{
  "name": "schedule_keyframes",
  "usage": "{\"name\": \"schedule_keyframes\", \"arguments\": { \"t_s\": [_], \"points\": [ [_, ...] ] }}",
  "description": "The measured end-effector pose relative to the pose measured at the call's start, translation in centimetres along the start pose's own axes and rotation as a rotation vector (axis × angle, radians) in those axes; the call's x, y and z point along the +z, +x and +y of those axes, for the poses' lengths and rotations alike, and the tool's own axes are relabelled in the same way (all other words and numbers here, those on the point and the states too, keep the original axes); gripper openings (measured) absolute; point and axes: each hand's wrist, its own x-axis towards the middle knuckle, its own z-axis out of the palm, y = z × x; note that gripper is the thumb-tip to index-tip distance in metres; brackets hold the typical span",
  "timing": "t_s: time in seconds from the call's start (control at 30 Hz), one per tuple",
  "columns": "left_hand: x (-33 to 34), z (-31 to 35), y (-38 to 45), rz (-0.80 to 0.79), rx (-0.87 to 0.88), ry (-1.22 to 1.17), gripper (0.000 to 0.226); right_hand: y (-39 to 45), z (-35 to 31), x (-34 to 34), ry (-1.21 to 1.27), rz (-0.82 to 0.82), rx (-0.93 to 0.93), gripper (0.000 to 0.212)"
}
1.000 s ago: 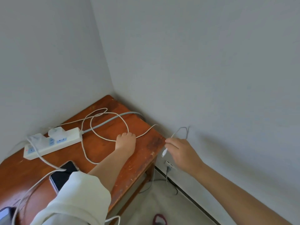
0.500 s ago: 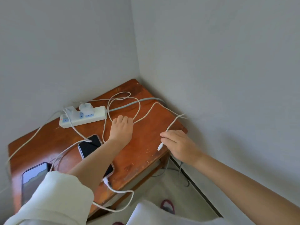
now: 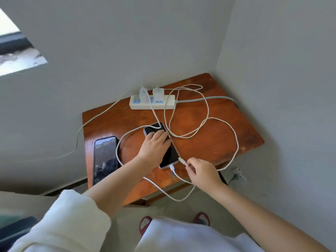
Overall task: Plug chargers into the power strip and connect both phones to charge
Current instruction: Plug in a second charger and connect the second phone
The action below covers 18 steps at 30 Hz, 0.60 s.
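A white power strip lies at the back of the wooden table, with two white chargers plugged into it. My left hand presses flat on a black-screened phone in the table's middle. A white cable is plugged into that phone's near end. My right hand pinches the connector of a second white cable just beside that end. A second phone lies face up at the table's left edge, with no cable in it.
Loose loops of white cable cover the table's right half. The strip's grey cord runs to the right wall, where a wall socket sits low. Walls close the corner behind the table. Red slippers are on the floor.
My left hand moved from the bare table onto the black-screened phone. My right hand brought the cable's connector from the table's right edge to the phone's near end. The camera swung left.
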Motion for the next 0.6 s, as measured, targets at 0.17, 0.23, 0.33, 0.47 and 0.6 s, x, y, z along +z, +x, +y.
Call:
{"name": "schedule_keyframes", "arguments": {
  "t_s": [0.17,0.23,0.33,0.47,0.6],
  "points": [
    [1.9,-5.4,-7.8,-0.051,-0.07,-0.165,0.049,-0.9,-6.1,2.4,-0.075,0.044,-0.132,0.004],
    [2.5,-8.4,-10.8,-0.107,-0.023,-0.132,0.049,-1.2,-9.0,4.3,-0.085,0.063,-0.171,0.004],
    [3.5,-12.0,-14.0,-0.307,0.186,0.11,0.058,-1.2,-12.2,7.1,-0.115,0.065,-0.176,0.004],
    [4.5,-13.9,-14.9,-0.424,0.381,0.28,0.071,-1.0,-14.6,9.8,-0.161,0.043,-0.12,0.006],
    [4.1,-13.9,-12.9,-0.359,0.482,0.29,0.07,-0.8,-15.7,11.0,-0.253,0.075,-0.065,0.011]
  ]
}}
